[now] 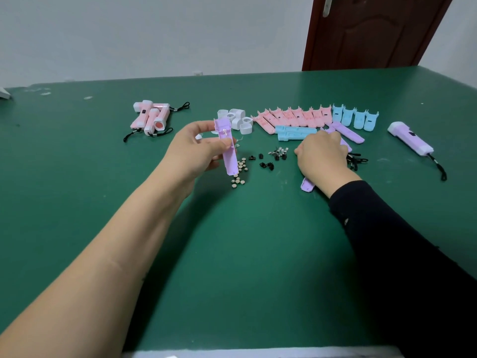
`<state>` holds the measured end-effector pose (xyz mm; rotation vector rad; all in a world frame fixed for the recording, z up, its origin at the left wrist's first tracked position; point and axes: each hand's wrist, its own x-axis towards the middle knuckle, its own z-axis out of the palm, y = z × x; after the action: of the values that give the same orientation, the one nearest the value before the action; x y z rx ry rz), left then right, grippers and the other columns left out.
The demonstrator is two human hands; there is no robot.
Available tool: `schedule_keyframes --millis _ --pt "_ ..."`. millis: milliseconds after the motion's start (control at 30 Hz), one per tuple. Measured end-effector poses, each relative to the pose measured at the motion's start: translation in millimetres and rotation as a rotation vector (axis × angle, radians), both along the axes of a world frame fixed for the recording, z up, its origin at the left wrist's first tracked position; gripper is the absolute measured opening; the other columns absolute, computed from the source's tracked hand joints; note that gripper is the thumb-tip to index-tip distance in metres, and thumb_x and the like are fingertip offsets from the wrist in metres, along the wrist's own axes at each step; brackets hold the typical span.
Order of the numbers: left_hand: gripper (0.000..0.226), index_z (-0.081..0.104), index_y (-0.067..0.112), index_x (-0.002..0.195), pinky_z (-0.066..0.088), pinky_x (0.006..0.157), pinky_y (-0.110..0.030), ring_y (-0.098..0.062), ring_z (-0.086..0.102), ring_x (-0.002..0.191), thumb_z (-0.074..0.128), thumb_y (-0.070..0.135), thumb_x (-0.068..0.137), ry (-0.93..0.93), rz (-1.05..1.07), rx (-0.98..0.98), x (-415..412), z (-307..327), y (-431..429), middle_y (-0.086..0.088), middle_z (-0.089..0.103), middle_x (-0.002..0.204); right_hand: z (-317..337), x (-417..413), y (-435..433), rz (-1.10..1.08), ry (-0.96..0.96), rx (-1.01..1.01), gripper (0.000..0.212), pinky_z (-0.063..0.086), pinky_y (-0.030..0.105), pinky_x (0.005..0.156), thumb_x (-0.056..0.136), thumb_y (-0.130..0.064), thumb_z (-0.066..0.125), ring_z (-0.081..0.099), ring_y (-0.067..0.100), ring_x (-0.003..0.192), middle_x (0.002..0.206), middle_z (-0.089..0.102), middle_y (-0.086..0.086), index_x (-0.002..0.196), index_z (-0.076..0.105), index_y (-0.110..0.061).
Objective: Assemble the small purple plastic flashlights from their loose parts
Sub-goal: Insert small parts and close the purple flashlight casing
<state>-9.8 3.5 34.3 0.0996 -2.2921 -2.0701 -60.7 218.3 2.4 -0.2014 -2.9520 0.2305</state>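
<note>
On the green table, finished pink flashlights are lying at the far left. The left hand is holding a purple shell half above the button cells, with thumb and fingers pinching its sides. The right hand is resting palm down on more purple shells; I cannot tell if its fingers are gripping one. A finished purple flashlight is lying at the far right.

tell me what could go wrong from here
1. The left hand pinches the shell tilted, low end over the cells; any loose part inside might slide out into them.
2. The right hand reaches across a second shell under its wrist; pulling back could drag it or scatter the switches.
</note>
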Motion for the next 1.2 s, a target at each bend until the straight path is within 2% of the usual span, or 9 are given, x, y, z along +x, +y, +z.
schedule_keyframes --millis 233,400,467,533,600,667,767,967,1200 --pt "0.029 0.062 0.015 0.115 0.054 0.071 -0.027 -0.02 0.061 0.072 0.067 0.011 0.087 -0.022 0.015 0.051 1.4 -2.3 6.7 -0.012 0.074 0.1 0.9 -3.5 -0.3 0.011 -0.066 0.061 0.014 0.023 0.039 0.078 0.092 -0.006 0.043 0.036 0.031 0.114 0.098 0.034 0.008 0.087 0.053 -0.014" --pt "0.027 0.061 0.008 0.119 0.052 0.061 -0.023 -0.01 0.06 0.06 0.059 0.01 0.091 -0.022 -0.013 0.057 1.5 -3.7 8.3 0.0 0.07 0.088 4.0 -5.6 1.5 0.026 -0.006 0.046 0.017 0.025 0.038 0.077 0.093 -0.005 0.041 0.038 0.03 0.112 0.112 0.045 0.012 0.096 0.057 -0.01" --pt "0.028 0.057 0.008 0.122 0.051 0.056 -0.021 -0.007 0.063 0.059 0.057 0.008 0.093 -0.024 -0.006 0.097 2.2 -2.8 9.7 0.005 0.072 0.086 13.0 -3.9 1.3 0.083 0.155 -0.212 0.019 0.033 0.034 0.072 0.097 -0.01 0.039 0.044 0.025 0.093 0.098 0.05 0.009 0.086 0.055 -0.007" --pt "0.033 0.05 0.015 0.126 0.05 0.054 -0.02 -0.007 0.066 0.064 0.056 0.007 0.094 -0.022 0.016 0.153 3.3 -0.2 10.6 0.006 0.074 0.083 23.4 1.4 -3.1 0.149 0.207 -0.657 0.025 0.035 0.029 0.056 0.1 -0.015 0.038 0.044 0.014 0.065 0.076 0.052 0.0 0.08 0.052 -0.01" --pt "0.04 0.041 0.024 0.126 0.049 0.053 -0.018 -0.008 0.067 0.067 0.055 0.006 0.093 -0.01 0.041 0.169 4.9 2.1 11.8 0.006 0.075 0.082 32.2 11.9 -12.1 0.171 0.049 -1.159 0.02 0.037 0.021 0.052 0.101 -0.016 0.04 0.046 0.007 0.057 0.075 0.058 -0.006 0.087 0.054 -0.014" --pt "0.042 0.037 0.028 0.125 0.046 0.05 -0.015 -0.008 0.064 0.065 0.052 0.006 0.094 0.01 0.052 0.134 6.8 3.9 14.2 0.005 0.074 0.085 34.2 22.2 -22.7 0.223 -0.174 -1.615 0.014 0.04 0.019 0.05 0.1 -0.01 0.046 0.05 0.007 0.055 0.075 0.061 0.0 0.09 0.056 -0.01" --pt "0.034 0.039 0.033 0.113 0.04 0.051 -0.019 -0.006 0.06 0.064 0.046 0.005 0.094 0.04 0.049 0.067 9.3 5.4 18.0 0.006 0.073 0.088 34.0 29.2 -33.2 0.302 -0.352 -1.885 0.013 0.042 0.019 0.046 0.098 -0.008 0.05 0.051 0.007 0.049 0.068 0.06 0.002 0.087 0.057 -0.007" --pt "0.037 0.061 0.025 0.081 0.041 0.057 -0.02 -0.003 0.054 0.065 0.039 -0.001 0.094 0.078 0.013 -0.025 12.4 7.7 20.9 0.005 0.066 0.092 33.7 36.0 -41.5 0.34 -0.389 -2.035 0.007 0.052 0.018 0.054 0.092 -0.004 0.057 0.061 0.006 0.055 0.069 0.069 0.001 0.09 0.06 -0.01" --pt "0.012 0.069 0.027 0.085 0.044 0.056 -0.011 -0.008 0.054 0.071 0.061 0.028 0.095 0.137 -0.032 -0.075 14.0 7.0 20.9 -0.012 0.055 0.084 34.2 42.1 -44.9 0.392 -0.144 -1.719 0.011 0.054 0.018 0.065 0.087 -0.006 0.067 0.066 0.006 0.066 0.076 0.072 0.0 0.094 0.062 -0.011"
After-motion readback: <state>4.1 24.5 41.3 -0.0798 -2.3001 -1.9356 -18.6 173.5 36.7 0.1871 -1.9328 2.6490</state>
